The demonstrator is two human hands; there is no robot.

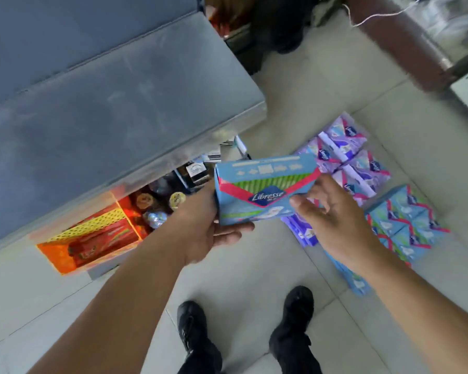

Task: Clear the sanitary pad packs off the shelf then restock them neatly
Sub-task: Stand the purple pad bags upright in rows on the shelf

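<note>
A blue Libresse pad pack [262, 184] with a pink and green band is held in the air in front of me, above the floor. My left hand [208, 225] grips its left end, thumb underneath. My right hand [333, 211] touches its right end with loosely spread fingers. On the floor to the right lie several purple packs [346, 157] and several blue packs [405, 222] in rows. The grey shelf [106, 103] at the left has a bare top surface.
Under the grey shelf a lower level holds an orange tray [92, 238] with red boxes, bottles [157, 206] and small boxes. My black shoes [243, 333] stand on the tiled floor. A brown counter base [397, 41] and dark bags stand at the back.
</note>
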